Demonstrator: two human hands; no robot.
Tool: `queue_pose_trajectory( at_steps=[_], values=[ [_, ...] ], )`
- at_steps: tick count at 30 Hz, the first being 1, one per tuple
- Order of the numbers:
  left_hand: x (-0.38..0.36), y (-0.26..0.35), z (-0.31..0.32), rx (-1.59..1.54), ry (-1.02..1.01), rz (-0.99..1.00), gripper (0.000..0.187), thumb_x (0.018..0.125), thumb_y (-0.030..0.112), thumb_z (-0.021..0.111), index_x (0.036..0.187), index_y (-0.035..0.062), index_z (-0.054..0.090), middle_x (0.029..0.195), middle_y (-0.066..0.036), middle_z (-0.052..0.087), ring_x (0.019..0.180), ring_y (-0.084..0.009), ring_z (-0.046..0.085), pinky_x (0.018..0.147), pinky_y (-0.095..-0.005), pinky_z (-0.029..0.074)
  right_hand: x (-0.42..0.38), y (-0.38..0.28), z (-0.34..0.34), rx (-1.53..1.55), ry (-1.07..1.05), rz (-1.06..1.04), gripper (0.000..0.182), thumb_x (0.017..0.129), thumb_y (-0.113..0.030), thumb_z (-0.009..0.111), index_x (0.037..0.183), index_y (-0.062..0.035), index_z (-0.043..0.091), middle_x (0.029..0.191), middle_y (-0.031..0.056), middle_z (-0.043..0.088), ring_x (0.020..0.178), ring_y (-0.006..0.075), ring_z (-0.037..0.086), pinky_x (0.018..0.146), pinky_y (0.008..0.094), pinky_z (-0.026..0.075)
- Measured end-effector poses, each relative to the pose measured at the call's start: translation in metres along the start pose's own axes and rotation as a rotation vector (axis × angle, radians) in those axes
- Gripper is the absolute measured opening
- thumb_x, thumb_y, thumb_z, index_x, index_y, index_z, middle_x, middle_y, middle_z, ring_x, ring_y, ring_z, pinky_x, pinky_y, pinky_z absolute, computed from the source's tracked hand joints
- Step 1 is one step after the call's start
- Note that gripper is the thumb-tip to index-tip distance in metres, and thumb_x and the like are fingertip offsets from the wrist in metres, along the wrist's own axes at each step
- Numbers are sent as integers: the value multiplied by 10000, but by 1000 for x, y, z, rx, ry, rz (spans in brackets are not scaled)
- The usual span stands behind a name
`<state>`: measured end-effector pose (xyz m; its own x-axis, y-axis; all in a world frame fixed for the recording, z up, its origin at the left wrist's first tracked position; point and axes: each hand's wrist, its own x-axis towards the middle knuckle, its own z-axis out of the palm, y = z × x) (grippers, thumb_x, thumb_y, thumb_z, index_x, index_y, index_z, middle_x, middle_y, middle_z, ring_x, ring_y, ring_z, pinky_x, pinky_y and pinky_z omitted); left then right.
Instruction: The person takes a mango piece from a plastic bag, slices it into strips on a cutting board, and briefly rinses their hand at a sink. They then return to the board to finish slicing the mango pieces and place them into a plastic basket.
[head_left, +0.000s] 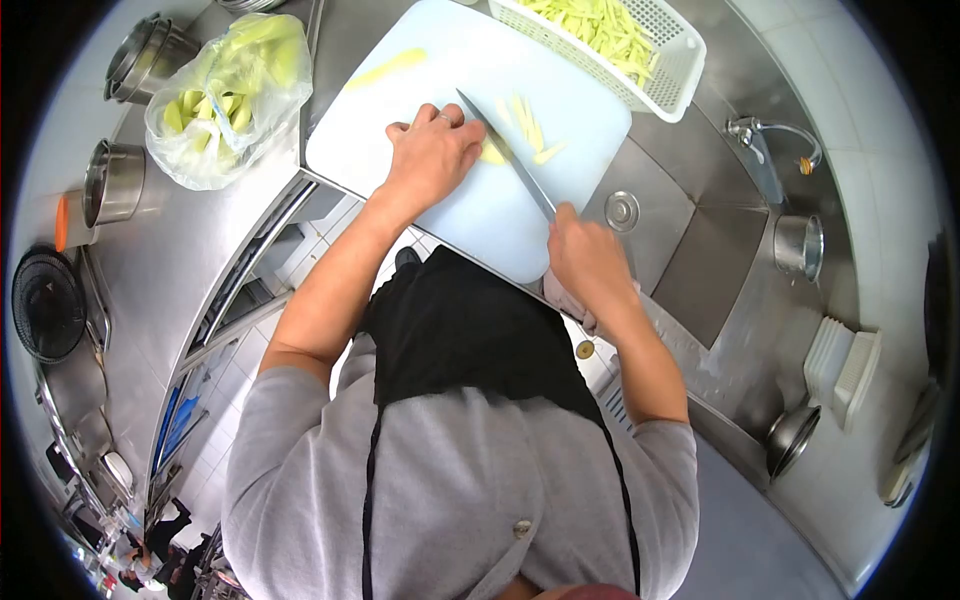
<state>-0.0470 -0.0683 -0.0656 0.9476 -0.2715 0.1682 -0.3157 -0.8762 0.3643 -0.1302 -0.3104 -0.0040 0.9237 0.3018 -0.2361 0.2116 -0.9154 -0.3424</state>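
At upper centre of the frame, the smooth cutting board [485, 228] lies bare along its lower edge; a perforated white basket [677, 88] crowds its upper right. The right hand [588, 252] grasps the knife [517, 168]; the curled left hand [432, 155] meets a pale-green piece [493, 153] mid-board, its grip unclear.

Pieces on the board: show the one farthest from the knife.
The long piece alone beyond the left hand; all others, like the sliced strips, lie beside the knife.
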Motion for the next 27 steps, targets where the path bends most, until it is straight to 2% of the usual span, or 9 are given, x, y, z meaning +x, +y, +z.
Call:
queue_pose_trajectory(
  at_steps=[3,6,11,15,18,24,27],
  values=[
    [-5,3,1,10,9,-14,127,948,228,728,1073,212,720,1084,-1,637,1067,-271,586,839,-539,421,-8,-13,-14,-8,-34,16,130,993,-83,524,949,37,551,703,303,671,688,517,688,667,625,534],
    [-4,4,0,10,-12,-31,112,946,230,729,1055,208,715,1080,3,635,1069,-271,585,812,-541,430,8,-1,18,-33,-5,30,136,1002,-94,530,957,32,554,699,300,669,690,518,686,668,622,533],
    [-2,-1,-6,-37,-35,-53,112,946,250,734,1046,204,714,1084,6,636,1073,-269,585,781,-546,449,2,-9,-5,-4,-26,30,121,991,-88,546,961,29,553,702,298,671,699,516,687,677,616,535],
    [-3,-5,-4,-28,-10,-30,111,949,244,731,1046,193,714,1088,3,637,1077,-265,586,810,-563,469,-6,-14,-12,-32,-39,19,127,996,-97,547,957,23,550,705,293,674,698,514,686,675,614,534],
    [-3,-4,-5,-30,-31,-24,106,950,232,727,1046,188,713,1090,1,638,1075,-261,587,830,-555,482,12,-3,15,-9,3,-7,123,997,-95,545,947,18,546,701,294,671,694,515,684,670,615,530],
    [-2,-11,-6,-42,-35,-31,105,943,207,730,1044,184,713,1067,-9,642,1071,-272,590,840,-524,498,0,-21,-14,-36,-41,7,145,1006,-104,540,939,25,540,706,299,671,692,515,684,674,618,534],
    [-4,-10,-6,-67,-31,-12,105,938,187,734,1040,178,713,1056,-18,642,1068,-281,591,841,-523,503,15,-2,19,34,25,-49,175,1022,-126,536,945,30,539,708,302,671,687,515,682,676,620,533]
  ],
)
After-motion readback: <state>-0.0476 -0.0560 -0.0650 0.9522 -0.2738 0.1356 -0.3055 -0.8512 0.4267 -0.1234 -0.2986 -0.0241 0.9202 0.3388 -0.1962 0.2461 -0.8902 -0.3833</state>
